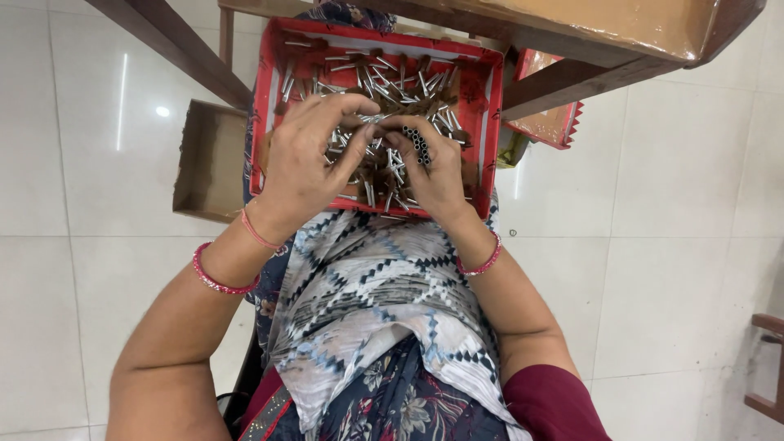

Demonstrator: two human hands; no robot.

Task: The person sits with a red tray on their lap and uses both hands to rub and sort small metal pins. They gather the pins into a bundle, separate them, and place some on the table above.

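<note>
Head view: right hand (437, 175) grip clamped on a bundle of small metal tubes (416, 144) (ends facing up at camera), left hand (306, 167) just beside, fingers pinched together over loose tubes (384, 86) in red tray (263, 106) on lap.

My hands (367, 163) cover the middle of the red tray (265, 106), so the small metal tubes (384, 86) beneath them are hidden. The bundle (416, 145) in my right hand is too small to count. A wooden beam (572, 77) hides part of a second red tray (549, 122), and the chair (768, 367) is cut off.
</note>
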